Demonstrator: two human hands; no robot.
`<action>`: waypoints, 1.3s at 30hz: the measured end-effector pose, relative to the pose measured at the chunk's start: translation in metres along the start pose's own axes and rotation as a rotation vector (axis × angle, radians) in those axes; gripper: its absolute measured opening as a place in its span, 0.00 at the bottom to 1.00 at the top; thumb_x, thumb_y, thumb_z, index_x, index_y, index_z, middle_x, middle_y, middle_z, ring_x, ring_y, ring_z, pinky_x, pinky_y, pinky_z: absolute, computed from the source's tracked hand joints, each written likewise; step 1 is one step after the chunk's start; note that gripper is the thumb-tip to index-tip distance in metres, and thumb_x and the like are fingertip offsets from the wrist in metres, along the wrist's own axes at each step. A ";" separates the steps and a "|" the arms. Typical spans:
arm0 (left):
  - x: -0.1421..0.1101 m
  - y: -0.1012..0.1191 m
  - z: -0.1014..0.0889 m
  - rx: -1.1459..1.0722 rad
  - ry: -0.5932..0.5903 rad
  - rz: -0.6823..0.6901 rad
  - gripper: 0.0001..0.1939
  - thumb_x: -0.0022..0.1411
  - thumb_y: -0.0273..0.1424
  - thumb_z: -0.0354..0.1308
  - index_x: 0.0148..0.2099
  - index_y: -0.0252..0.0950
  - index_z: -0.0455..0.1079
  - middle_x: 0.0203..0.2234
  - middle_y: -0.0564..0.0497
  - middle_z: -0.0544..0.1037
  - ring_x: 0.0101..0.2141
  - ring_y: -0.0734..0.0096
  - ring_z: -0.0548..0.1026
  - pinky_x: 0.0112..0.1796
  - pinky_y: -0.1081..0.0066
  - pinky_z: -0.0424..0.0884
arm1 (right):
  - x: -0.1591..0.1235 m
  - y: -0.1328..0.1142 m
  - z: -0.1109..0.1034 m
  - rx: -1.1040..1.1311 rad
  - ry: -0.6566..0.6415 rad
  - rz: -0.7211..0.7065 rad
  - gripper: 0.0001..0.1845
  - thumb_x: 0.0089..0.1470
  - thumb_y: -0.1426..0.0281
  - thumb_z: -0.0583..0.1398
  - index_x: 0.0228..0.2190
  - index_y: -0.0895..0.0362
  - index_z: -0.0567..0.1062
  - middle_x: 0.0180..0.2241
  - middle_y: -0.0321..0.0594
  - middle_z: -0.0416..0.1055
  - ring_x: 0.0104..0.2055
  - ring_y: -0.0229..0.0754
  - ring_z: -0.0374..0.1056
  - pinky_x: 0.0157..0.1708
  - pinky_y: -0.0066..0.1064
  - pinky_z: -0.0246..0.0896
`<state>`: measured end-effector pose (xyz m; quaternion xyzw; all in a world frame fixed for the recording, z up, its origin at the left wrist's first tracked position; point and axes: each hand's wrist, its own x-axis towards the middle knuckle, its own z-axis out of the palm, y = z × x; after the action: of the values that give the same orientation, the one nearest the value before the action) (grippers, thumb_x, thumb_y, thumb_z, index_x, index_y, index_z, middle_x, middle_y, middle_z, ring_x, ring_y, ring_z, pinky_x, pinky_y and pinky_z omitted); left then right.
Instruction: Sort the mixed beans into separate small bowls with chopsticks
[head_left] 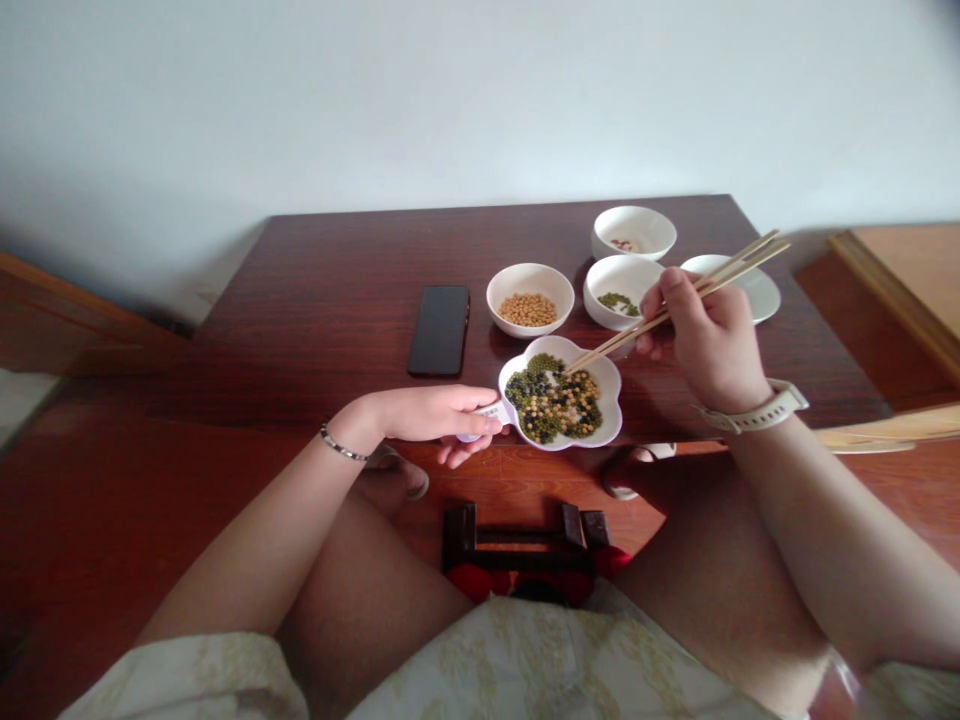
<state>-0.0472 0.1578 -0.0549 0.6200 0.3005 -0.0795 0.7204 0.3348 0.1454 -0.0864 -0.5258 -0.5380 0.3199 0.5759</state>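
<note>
My left hand point(457, 422) is closed around the short handle of a white flower-shaped dish point(616, 412) at the table's near edge. In the dish lie mixed beans point(555, 405): green, black and yellow ones. My right hand point(705, 335) grips a pair of wooden chopsticks point(739, 265), with their tips down among the beans. Just behind the dish stands a white bowl point(493, 290) of yellow soybeans point(527, 309). Beside it, partly behind my right hand, another white bowl point(594, 290) holds some green beans point(619, 304).
A dark phone point(440, 330) lies flat on the brown wooden table point(330, 290). Farther back is a white bowl point(652, 235) with a few reddish and pale pieces. A white plate point(765, 295) sits to the right, partly hidden by my hand. The wall borders the table's far edge.
</note>
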 end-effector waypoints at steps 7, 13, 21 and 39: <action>0.001 -0.004 -0.001 -0.009 -0.008 0.005 0.17 0.95 0.46 0.66 0.53 0.40 0.71 0.35 0.54 0.81 0.31 0.69 0.78 0.34 0.69 0.75 | 0.001 0.003 0.000 0.023 -0.015 0.046 0.39 0.74 0.29 0.75 0.31 0.50 0.85 0.18 0.39 0.73 0.16 0.41 0.65 0.14 0.31 0.58; 0.000 0.000 0.000 -0.017 -0.005 -0.001 0.15 0.95 0.42 0.64 0.51 0.40 0.71 0.35 0.54 0.81 0.31 0.70 0.78 0.34 0.69 0.75 | 0.002 0.000 0.001 0.061 -0.065 0.023 0.38 0.74 0.31 0.76 0.30 0.49 0.86 0.19 0.40 0.75 0.17 0.41 0.66 0.14 0.29 0.59; 0.000 0.000 0.001 -0.007 0.006 -0.006 0.17 0.95 0.46 0.66 0.52 0.40 0.71 0.35 0.55 0.81 0.32 0.70 0.79 0.34 0.68 0.75 | -0.001 -0.005 0.004 -0.001 -0.021 0.038 0.41 0.71 0.26 0.75 0.30 0.50 0.86 0.19 0.41 0.75 0.17 0.41 0.67 0.15 0.30 0.60; -0.001 0.003 0.002 -0.033 0.005 -0.019 0.17 0.96 0.43 0.65 0.51 0.40 0.71 0.37 0.55 0.80 0.32 0.71 0.78 0.35 0.68 0.76 | 0.002 0.004 0.003 0.056 -0.008 0.022 0.39 0.73 0.28 0.75 0.32 0.49 0.84 0.21 0.39 0.73 0.19 0.41 0.66 0.15 0.31 0.57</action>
<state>-0.0455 0.1559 -0.0518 0.6054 0.3092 -0.0798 0.7290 0.3328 0.1487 -0.0900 -0.5139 -0.5256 0.3433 0.5846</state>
